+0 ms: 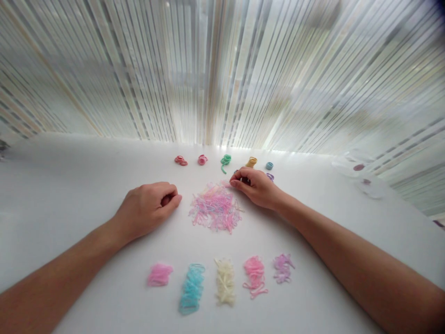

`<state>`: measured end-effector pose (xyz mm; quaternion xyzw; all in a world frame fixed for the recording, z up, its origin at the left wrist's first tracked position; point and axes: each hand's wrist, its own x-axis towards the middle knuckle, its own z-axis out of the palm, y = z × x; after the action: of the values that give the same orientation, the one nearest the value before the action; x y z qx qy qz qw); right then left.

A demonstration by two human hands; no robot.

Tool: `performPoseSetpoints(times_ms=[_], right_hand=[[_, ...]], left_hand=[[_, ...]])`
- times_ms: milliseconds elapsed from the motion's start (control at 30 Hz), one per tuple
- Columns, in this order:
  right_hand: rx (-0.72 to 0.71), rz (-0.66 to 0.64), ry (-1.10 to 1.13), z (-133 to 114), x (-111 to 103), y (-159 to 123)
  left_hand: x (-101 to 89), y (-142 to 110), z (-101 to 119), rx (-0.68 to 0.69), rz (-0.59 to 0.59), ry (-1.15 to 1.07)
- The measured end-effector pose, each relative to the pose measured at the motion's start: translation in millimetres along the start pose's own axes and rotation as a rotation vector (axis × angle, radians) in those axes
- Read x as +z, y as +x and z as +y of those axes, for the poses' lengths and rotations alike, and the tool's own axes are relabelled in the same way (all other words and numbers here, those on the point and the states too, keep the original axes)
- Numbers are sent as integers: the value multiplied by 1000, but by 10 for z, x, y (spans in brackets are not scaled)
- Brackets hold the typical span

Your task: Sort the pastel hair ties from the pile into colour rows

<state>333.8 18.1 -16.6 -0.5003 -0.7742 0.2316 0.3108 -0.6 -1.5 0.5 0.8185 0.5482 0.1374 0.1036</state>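
Note:
A loose pile of small pastel elastic bands, mostly pink and lilac, lies on the white table between my hands. To its left, my left hand rests on the tabletop with fingers curled and thumb against the index finger; whatever is inside is hidden. My right hand is at the pile's upper right edge, thumb and fingertips pinched together. What the pinch holds is too small to make out. Closer to me sit sorted heaps of bands: bright pink, turquoise, cream, coral pink and lilac.
Along the far side stand small coils: red, pink, green, yellow and blue. A purple coil is partly behind my right hand. Clear plastic pieces lie far right. A striped curtain hangs behind the table.

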Motion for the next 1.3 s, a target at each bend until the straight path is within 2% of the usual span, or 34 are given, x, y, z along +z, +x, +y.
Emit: performPoseSetpoints(times_ms=[567, 767, 867, 1000, 1167, 1300], right_hand=[[-34, 17, -17, 19, -10, -24], [29, 62, 6, 8, -57, -24], [44, 103, 0, -139, -116, -41], [-13, 119, -8, -498, -206, -118], [-121, 0, -88, -963, -205, -298], [-152, -194, -74, -1178, -50, -462]], left_hand=[[-4, -19, 37, 12, 9, -29], [3, -10, 58, 29, 23, -14], [7, -8, 67, 27, 23, -13], [2, -13, 90, 27, 15, -7], [9, -15, 101, 40, 27, -6], [19, -15, 100, 41, 35, -9]])
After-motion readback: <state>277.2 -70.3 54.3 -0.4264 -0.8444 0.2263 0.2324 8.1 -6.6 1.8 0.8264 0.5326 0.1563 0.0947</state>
